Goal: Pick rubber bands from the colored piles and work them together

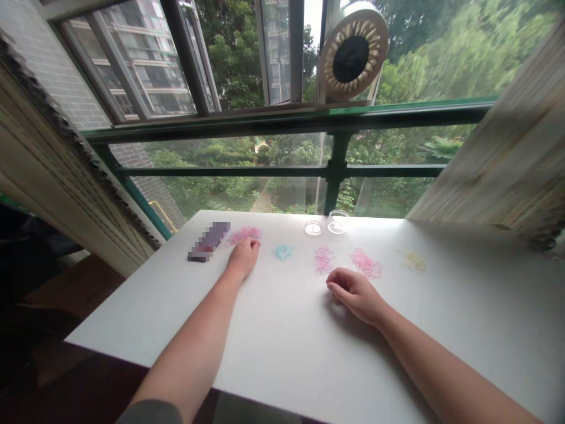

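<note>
Landmark: turquoise pile (283, 253), small loose loops or strips, on the white surface (273, 330). Far left of it, patterned curtain (66, 159) beside the window. Left of it, dark oblong item (209, 241), pixelated, lying flat; can't tell what it is. Between that item and the turquoise pile, violet-pink pile (246, 233), same sort of small pieces, spread out. Left hand (243, 258) just left of the turquoise pile, at the near edge of the violet-pink one, fingers curled in narrow; can't tell if a piece is gripped or whether it touches the pile.

Right of the turquoise pile and farther back, shallow clear round dish (313, 228). Lilac pile (323, 260) right of the landmark, slightly nearer. Clear round tub (338, 222), taller, right and back, close beside the dish. Round fan (353, 56) up at the window, beyond and right of the landmark. Right hand (356, 293) right of the landmark and nearer the person, just in front of the lilac pile, loosely curled, narrow gap between thumb and fingers; can't tell if anything is held. Pink pile (366, 263) farther right of the landmark, just beyond that hand. Pale yellow pile (413, 261) rightmost of the piles, well apart from the landmark.
</note>
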Tool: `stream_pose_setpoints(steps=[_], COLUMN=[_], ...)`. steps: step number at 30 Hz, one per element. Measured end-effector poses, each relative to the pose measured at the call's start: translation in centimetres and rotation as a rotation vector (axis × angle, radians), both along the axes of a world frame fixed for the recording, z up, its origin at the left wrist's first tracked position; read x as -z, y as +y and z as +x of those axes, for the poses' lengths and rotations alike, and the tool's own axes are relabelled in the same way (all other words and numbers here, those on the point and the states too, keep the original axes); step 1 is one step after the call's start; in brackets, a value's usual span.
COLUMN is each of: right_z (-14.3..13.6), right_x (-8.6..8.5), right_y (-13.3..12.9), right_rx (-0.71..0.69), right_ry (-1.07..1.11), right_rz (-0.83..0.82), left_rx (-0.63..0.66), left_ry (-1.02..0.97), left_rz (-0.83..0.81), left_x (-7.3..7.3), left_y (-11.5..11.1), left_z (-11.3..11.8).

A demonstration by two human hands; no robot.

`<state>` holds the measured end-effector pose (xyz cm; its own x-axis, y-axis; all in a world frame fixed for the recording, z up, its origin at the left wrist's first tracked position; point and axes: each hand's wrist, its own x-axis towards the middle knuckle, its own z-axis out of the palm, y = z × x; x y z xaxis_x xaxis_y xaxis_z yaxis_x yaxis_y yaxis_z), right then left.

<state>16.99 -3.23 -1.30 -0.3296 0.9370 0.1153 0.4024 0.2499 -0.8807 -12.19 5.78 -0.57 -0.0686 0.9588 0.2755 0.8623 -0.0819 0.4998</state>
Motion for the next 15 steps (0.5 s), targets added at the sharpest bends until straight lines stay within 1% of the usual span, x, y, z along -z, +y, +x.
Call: stream_pose_setpoints(steps=[4,5,7,9,11,15], right_z=[0.0,0.0,0.0,-0.1,-0.2,-0.3], right_x=[0.4,0.6,0.7,0.9,0.9,0.6], right_y=[0.1,0.2,0.2,0.2,0.2,0.1], right_rx=[-0.005,-0.004,-0.004,-0.008,-0.02,-0.033], right_ry=[-0.012,-0.01,0.003,0.027,0.049,0.064], right_rz=[0.031,0.04,0.05,0.05,0.047,0.046], left_rx=[0.19,0.255,0.446,0.584,0.653,0.666], left_ry=[-0.037,-0.044,-0.088,-0.102,-0.104,-0.103], left_rz=[0.006,0.004,0.0,-0.015,-0.032,-0.07], left_x=[-0.4,-0.5,-0.5,-0.5,-0.5,-0.7], left_y=[-2.1,-2.8,-4.2,-5.3,-6.0,-6.3], left_z=[4.0,5.1,7.1,8.6,9.3,9.5])
